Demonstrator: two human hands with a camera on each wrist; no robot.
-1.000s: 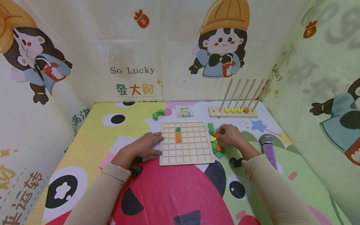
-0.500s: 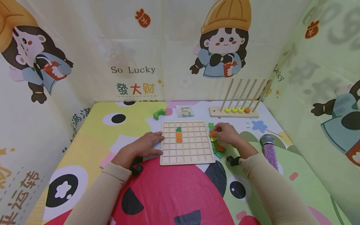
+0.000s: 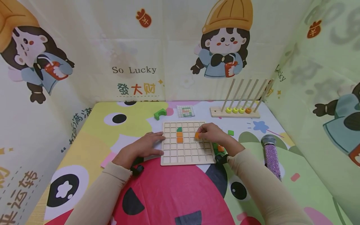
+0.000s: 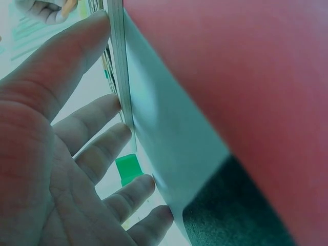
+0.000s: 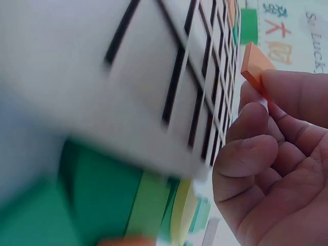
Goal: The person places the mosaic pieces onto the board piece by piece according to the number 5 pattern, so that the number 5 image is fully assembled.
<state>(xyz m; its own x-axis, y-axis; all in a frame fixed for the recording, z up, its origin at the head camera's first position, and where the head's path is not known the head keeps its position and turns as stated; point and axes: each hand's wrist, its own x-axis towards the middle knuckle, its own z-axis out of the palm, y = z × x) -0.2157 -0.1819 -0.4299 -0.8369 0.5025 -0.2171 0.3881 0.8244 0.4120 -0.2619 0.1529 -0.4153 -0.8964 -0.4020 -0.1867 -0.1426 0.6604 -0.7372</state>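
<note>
A wooden grid board [image 3: 189,153] lies in the middle of the table, holding a green rounded tile [image 3: 179,129] above two orange square tiles [image 3: 179,137]. My left hand [image 3: 146,145] rests along the board's left edge with fingers spread; the left wrist view shows thumb and fingertips [image 4: 120,132] against its side. Over the right part of the grid, my right hand [image 3: 215,133] pinches another orange square tile [image 5: 256,64] between thumb and finger. Loose green and orange tiles [image 3: 220,148] lie by the board's right edge, partly hidden under the right wrist.
A small printed pattern card [image 3: 185,111] and a green arch block [image 3: 160,114] lie behind the board. At the back right stands a peg rack [image 3: 235,114] with yellow and orange beads. A glittery purple microphone [image 3: 272,156] and a green square tile [image 3: 231,132] are at the right.
My right hand has moved left from the loose tiles to over the board, carrying an orange square tile. The left hand stays at the board's left edge.
</note>
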